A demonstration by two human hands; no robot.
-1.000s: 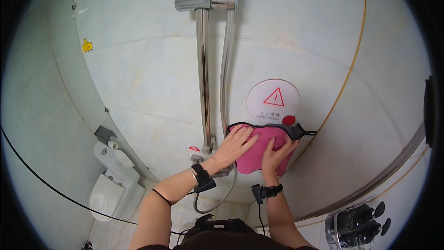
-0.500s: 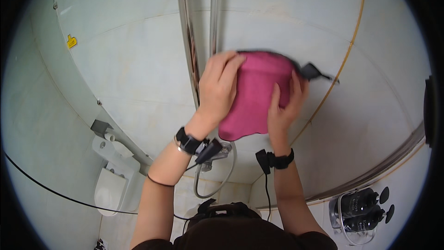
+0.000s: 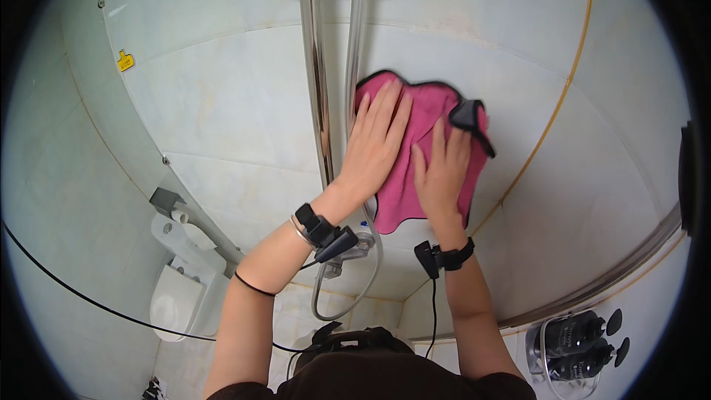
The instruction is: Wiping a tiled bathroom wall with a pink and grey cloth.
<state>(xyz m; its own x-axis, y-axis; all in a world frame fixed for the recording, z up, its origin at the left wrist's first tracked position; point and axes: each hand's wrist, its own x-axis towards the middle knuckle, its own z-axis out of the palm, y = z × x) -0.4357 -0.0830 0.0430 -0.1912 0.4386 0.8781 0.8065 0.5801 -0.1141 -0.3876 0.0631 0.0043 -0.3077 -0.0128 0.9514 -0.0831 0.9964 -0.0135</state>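
A pink cloth (image 3: 404,192) with a dark edge lies spread against the pale tiled wall (image 3: 244,104). My left hand (image 3: 375,137) rests flat on its left part, fingers stretched upward and slightly apart. On the right part, my right hand (image 3: 443,174) also lies flat with its fingers spread. Above the right fingertips, a corner of the cloth is folded over and shows a grey underside. Both palms face the wall and are hidden. Each wrist wears a black strap with a small dark device.
A chrome shower bar (image 3: 317,81) and hose (image 3: 355,52) run just left of the cloth, with a mixer tap (image 3: 355,246) below. A toilet (image 3: 178,292) stands lower left. Two black pump bottles (image 3: 581,344) sit in a rack at lower right.
The cloth has been laid flatter on the wall, and its upper right corner has folded over. My left hand has opened out from its top edge and moved right; the right fingers now press on it.
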